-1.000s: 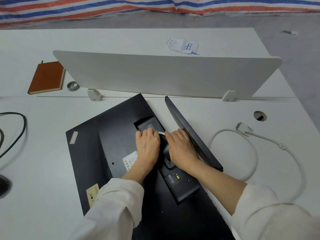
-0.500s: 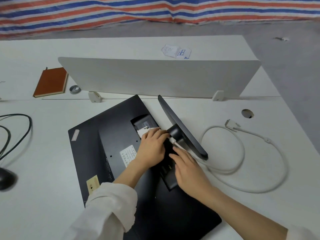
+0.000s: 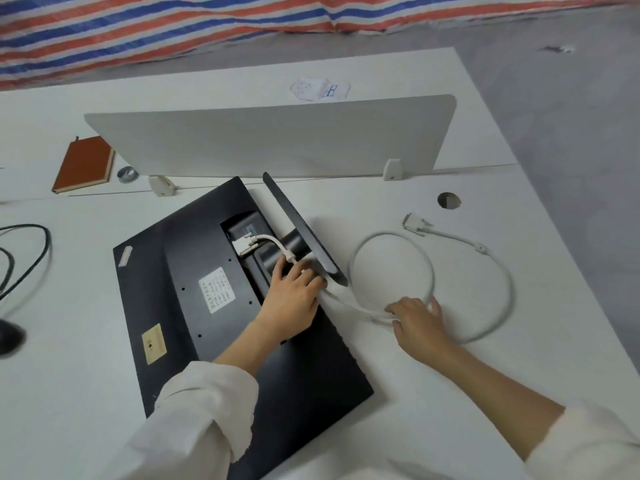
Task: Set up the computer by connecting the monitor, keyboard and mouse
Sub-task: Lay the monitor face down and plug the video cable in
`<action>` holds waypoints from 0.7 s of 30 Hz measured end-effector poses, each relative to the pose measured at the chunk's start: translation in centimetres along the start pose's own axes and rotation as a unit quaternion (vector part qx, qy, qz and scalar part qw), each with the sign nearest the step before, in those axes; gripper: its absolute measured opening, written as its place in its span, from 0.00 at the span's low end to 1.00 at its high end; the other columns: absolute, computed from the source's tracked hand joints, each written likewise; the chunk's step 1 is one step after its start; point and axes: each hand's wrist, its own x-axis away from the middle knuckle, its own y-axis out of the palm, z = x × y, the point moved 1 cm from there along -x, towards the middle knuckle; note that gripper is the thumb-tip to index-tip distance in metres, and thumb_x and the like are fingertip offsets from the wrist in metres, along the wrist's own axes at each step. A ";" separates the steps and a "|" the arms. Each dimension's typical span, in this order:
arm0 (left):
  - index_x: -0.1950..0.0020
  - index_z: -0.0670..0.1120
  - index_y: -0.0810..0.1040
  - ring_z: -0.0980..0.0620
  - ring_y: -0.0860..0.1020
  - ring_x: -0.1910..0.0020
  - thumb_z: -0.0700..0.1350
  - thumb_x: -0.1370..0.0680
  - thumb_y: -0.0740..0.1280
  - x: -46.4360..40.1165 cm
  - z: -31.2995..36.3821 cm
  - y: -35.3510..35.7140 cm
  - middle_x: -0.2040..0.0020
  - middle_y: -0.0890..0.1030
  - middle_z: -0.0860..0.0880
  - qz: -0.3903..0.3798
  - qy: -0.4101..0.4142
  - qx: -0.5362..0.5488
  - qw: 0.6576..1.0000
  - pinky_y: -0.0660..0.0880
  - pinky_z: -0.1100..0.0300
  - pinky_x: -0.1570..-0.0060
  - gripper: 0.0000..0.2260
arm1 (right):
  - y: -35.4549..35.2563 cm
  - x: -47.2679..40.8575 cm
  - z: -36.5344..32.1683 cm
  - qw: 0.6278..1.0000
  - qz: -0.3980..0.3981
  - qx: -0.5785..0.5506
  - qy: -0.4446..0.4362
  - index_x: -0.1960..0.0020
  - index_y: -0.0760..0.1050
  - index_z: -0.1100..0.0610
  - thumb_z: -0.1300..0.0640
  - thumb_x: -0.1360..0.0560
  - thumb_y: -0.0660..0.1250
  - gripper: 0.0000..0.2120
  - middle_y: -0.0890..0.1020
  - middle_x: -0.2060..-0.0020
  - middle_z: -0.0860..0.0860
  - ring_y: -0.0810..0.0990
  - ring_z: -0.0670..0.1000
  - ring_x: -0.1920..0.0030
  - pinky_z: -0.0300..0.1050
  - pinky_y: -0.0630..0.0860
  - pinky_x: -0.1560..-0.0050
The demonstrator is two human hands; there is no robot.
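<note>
Black plastic comes first in your head view: the monitor (image 3: 194, 306) lies face down on the white desk (image 3: 485, 393), back panel up, its stand base (image 3: 301, 233) tilted up at the far edge. White video cable (image 3: 429, 268): one plug (image 3: 246, 244) sits in the recess on the monitor's back, and the cord arcs from it over the stand neck, runs out onto the desk and loops twice to the right of the monitor. Its free connector (image 3: 415, 224) lies loose on the desk, near the round cable hole (image 3: 449, 200). Your left hand (image 3: 294, 299) rests on the monitor's back just below the stand neck, fingers curled around the cord where it comes off the neck (blur hides how firm the pinch is). Your right hand (image 3: 417, 318) lies on the desk with fingers relaxed and spread, fingertips (image 3: 393, 310) touching the cable loop without closing on it. Also on the desk: a black mouse (image 3: 8, 337) and black cord (image 3: 38, 251) at the left edge, a white divider panel (image 3: 277, 136) standing beyond the monitor, a brown notebook (image 3: 85, 163) and a small tape roll (image 3: 127, 174) behind it to the left.
</note>
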 end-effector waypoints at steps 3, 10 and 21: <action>0.60 0.46 0.77 0.45 0.79 0.58 0.44 0.32 0.69 0.9 0.5 -0.6 0.63 0.77 0.50 0.065 -0.017 0.017 0.998 0.65 0.49 0.37 0.04 | -1.1 0.1 1.9 0.991 0.111 -0.047 -0.056 0.48 0.78 0.52 0.56 0.28 0.52 0.17 0.79 0.53 0.49 0.78 0.50 0.48 0.47 0.56 0.36; 0.64 0.44 0.75 0.50 0.74 0.66 0.46 0.31 0.62 -0.3 1.6 -6.6 0.68 0.76 0.52 0.204 -0.085 0.085 0.972 0.64 0.59 0.52 0.07 | -6.4 -1.3 5.6 0.922 0.318 -0.215 -0.048 0.51 0.78 0.61 0.67 0.29 0.68 0.08 0.79 0.53 0.55 0.75 0.55 0.50 0.47 0.70 0.49; 0.50 0.49 0.77 0.52 0.76 0.62 0.55 0.23 0.63 -12.3 8.3 -7.2 0.63 0.73 0.55 0.042 -0.154 0.140 0.977 0.65 0.60 0.66 0.11 | -6.5 -4.5 16.4 0.967 0.028 -0.111 0.227 0.26 0.55 0.55 0.50 0.21 0.57 0.26 0.63 0.29 0.55 0.60 0.57 0.29 0.55 0.65 0.35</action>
